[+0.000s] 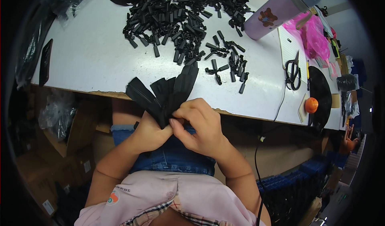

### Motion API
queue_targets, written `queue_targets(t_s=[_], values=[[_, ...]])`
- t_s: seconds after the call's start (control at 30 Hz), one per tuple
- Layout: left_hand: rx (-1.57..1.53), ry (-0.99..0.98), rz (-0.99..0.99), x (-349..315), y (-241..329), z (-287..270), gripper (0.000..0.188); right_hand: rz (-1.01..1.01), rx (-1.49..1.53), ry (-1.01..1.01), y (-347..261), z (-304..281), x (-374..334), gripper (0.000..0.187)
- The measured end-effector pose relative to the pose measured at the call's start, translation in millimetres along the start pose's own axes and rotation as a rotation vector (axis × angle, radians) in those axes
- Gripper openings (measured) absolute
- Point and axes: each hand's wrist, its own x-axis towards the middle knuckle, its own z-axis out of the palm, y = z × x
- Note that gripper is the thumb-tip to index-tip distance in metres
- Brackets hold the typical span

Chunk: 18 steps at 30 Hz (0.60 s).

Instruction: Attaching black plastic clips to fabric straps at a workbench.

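Nearest is the person's pink shirt [148, 184], then blue denim [180, 166] over the lap. Above the lap, the left hand [150, 134] is closed around the narrow lower end of a black bundle [172, 95] of flat strips, its fingers mostly hidden. The right hand [202, 121] meets it there, thumb and forefinger seemingly pinching the bundle's base, though the overlap makes this hard to see. The bundle's strips fan upward, overlapping the front edge of the white desk [92, 59]. Farther in lies a small group of black pieces [236, 67], with black scissors [293, 75] to the right; beyond, a large black heap [168, 19] spreads left of a lilac bottle [274, 13].
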Motion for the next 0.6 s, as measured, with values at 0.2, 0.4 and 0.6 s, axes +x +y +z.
queue_targets(t_s=[0.2,0.4,0.6], values=[[-0.19,-0.02,0.035,-4,3,-5,0.025,0.623,0.678,-0.031,-2,-11,-16,0.009],[-0.261,0.058,0.029,-4,5,2,0.018,0.335,0.41,-0.031,3,-6,-18,0.007],[0.455,0.011,0.58,-2,7,-2,0.007,0.924,1.33,0.016,5,-3,-21,0.011]])
